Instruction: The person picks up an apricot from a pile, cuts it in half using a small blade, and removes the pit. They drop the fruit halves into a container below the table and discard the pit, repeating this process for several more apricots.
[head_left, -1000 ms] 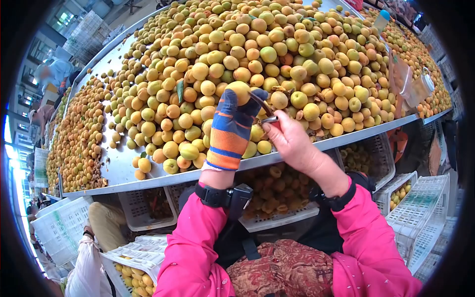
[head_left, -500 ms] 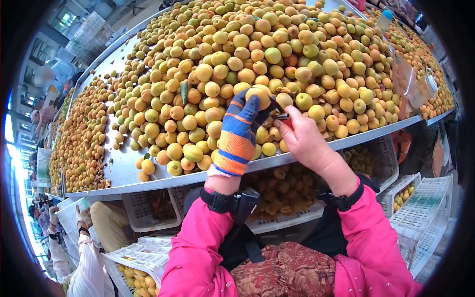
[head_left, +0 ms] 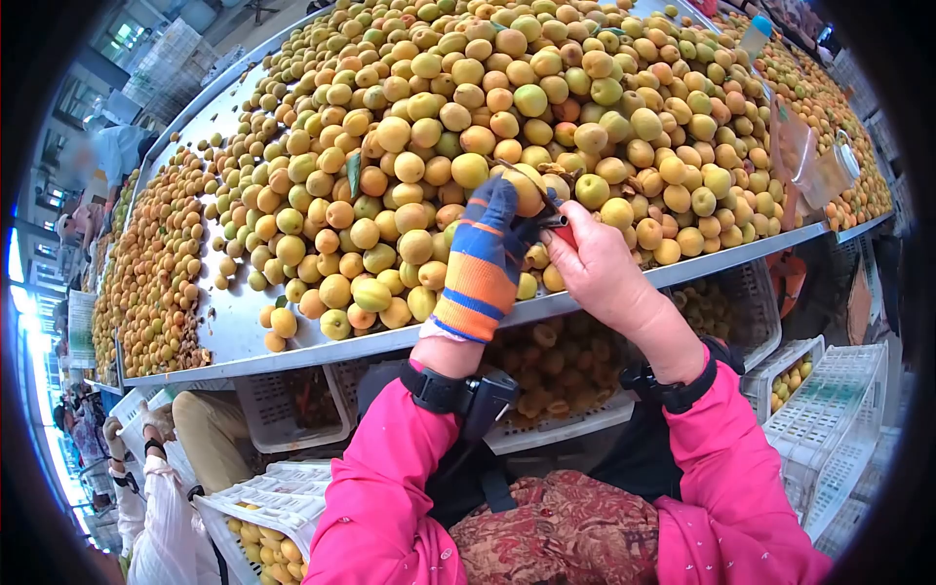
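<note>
In my left hand point(head_left: 478, 263), which wears a striped blue-and-orange glove, the fingers are curled round a yellow apricot point(head_left: 524, 189). My bare right hand point(head_left: 606, 268) grips a small knife point(head_left: 563, 230) with a red handle. Its thin dark blade runs along the apricot's upper right side, partly hidden by the fruit and fingers. Both hands are close together over the front edge of a big heap of apricots point(head_left: 429, 127).
The heap lies on a metal table point(head_left: 226, 339) with a raised front rim. Beneath the rim is a crate of apricot pieces point(head_left: 556, 375). White crates point(head_left: 829, 400) stand to the right, another point(head_left: 283, 497) at lower left. A co-worker's sleeve point(head_left: 171, 517) shows at left.
The apricot has turned a little in my left hand, and the knife's blade now shows along its upper edge. The whole view has shifted slightly.
</note>
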`<act>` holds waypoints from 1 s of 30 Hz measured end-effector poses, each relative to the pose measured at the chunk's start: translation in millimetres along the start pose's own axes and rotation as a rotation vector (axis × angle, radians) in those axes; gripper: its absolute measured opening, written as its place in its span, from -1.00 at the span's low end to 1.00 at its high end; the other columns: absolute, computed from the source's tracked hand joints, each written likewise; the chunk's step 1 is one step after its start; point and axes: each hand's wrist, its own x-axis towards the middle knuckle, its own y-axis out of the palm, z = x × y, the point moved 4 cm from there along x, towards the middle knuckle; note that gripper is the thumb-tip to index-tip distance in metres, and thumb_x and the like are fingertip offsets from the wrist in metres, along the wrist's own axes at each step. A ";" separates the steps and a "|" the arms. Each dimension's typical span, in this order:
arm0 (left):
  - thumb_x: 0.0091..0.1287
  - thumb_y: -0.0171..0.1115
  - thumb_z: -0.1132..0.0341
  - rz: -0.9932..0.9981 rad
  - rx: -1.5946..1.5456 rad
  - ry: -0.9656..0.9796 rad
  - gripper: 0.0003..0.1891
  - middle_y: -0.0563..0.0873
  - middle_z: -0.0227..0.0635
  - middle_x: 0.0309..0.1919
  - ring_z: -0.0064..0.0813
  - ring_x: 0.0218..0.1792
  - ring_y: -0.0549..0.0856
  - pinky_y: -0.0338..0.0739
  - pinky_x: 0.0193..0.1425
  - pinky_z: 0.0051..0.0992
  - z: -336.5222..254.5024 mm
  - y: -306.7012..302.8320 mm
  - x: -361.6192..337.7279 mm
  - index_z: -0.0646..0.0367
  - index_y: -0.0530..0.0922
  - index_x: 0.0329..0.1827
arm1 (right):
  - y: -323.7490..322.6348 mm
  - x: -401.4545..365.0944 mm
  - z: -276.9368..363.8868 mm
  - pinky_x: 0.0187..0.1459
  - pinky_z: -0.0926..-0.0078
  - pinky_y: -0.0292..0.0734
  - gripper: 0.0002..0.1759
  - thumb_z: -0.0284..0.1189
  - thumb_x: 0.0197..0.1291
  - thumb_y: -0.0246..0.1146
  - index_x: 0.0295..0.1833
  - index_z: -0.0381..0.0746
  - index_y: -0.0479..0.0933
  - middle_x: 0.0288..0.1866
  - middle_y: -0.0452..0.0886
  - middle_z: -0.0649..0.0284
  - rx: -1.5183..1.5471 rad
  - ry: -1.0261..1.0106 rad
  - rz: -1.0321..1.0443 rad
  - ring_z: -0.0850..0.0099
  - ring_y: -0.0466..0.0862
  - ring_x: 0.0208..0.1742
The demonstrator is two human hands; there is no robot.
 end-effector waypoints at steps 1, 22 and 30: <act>0.38 0.07 0.20 0.045 0.249 0.132 -0.64 0.63 -0.17 -0.11 -0.34 -0.03 0.62 0.49 0.13 -0.44 -10.6 9.3 -2.6 0.32 0.44 0.06 | -4.1 1.1 1.6 -0.32 0.13 0.47 -0.80 -0.44 0.23 0.10 -0.12 -0.34 0.34 -0.41 0.59 -0.06 -0.010 0.003 0.021 -0.05 0.59 -0.29; 0.37 0.02 0.00 0.066 -0.054 0.029 -0.53 0.62 -0.19 -0.07 -0.33 -0.02 0.60 0.47 0.14 -0.42 5.3 18.1 0.8 0.26 0.44 0.08 | 18.3 -3.5 -8.5 -0.37 0.06 0.45 -0.80 -0.41 0.18 0.13 -0.14 -0.29 0.36 -0.45 0.57 -0.09 -0.135 0.074 -0.158 -0.06 0.58 -0.34; 0.40 0.02 0.11 0.110 0.055 0.201 -0.62 0.59 -0.22 -0.06 -0.38 0.00 0.57 0.49 0.12 -0.43 -3.6 20.4 -0.7 0.25 0.44 0.07 | -15.3 0.7 -1.9 -0.40 0.69 0.35 -0.61 -0.17 0.29 0.16 -0.04 -0.30 0.42 -0.47 0.48 0.44 0.504 0.082 -0.270 0.73 0.38 -0.42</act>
